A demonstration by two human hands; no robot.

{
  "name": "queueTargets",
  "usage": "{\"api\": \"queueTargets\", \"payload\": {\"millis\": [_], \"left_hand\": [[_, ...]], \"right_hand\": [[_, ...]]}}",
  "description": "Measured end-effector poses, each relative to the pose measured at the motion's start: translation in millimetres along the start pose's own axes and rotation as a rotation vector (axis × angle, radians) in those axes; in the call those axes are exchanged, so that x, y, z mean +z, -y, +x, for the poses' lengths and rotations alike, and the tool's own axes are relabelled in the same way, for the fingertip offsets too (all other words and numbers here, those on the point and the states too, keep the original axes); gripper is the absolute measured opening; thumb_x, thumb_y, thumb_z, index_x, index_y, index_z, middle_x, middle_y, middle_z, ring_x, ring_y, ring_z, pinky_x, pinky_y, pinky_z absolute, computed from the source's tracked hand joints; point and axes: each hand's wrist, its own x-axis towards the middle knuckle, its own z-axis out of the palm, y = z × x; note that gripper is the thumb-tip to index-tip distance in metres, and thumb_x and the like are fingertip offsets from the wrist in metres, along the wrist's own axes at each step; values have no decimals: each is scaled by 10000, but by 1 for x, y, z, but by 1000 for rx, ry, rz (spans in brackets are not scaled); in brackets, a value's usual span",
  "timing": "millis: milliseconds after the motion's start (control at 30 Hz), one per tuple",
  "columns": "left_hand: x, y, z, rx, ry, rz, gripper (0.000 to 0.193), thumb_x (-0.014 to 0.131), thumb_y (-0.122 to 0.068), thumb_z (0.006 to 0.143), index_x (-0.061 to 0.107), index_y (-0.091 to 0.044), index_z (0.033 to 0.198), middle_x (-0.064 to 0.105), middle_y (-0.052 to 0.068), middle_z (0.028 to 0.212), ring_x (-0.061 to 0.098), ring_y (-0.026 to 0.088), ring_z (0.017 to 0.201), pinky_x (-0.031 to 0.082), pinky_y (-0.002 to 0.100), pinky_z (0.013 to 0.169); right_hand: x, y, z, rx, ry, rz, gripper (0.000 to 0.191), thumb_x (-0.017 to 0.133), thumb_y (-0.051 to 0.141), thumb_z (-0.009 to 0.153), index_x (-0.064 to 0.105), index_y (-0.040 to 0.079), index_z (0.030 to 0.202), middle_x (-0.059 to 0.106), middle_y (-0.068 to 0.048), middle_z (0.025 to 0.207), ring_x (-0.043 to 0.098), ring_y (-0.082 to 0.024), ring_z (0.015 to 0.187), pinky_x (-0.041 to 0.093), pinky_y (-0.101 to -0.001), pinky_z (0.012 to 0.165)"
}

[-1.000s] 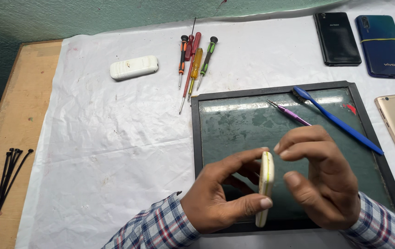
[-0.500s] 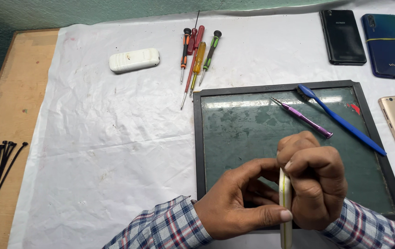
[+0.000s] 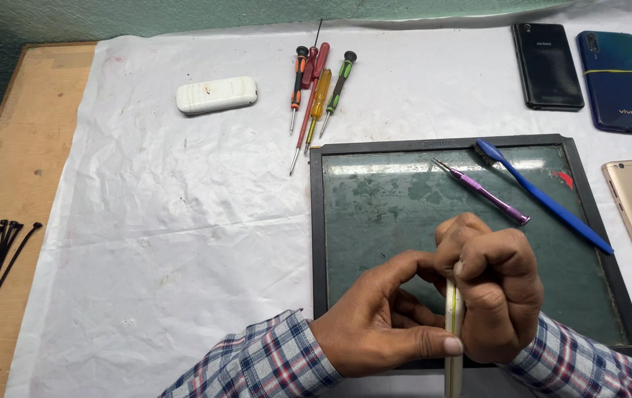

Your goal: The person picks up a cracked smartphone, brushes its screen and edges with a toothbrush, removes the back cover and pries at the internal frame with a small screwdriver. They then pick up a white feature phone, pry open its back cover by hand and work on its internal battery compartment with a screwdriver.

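Both hands, the left hand and right hand, clamp a thin pale phone edge-on above the green mat.

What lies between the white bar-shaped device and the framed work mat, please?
In the head view, a cluster of screwdrivers lies on the white sheet between the white device and the framed mat.
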Motion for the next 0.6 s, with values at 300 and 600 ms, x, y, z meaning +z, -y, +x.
{"api": "queueTargets", "payload": {"millis": [300,600], "left_hand": [[-7,0,3,111,-59,426,780,804,-478,911,523,6,1454,664,145,1204,646,180,1016,566,315,772],[-2,-2,8,29,29,-68,714,696,-169,976,322,30,1551,488,149,1341,574,87,837,546,226,683]], "right_hand": [[2,-17,-4,-133,-111,-23,145,446,36,982,431,127,1094,555,-42,766,424,-115,720,434,-359,748],[-1,-11,8,-156,-92,-128,138,430,28,1016,424,116,1121,596,-51,771,466,-110,716,479,-356,804]]}}
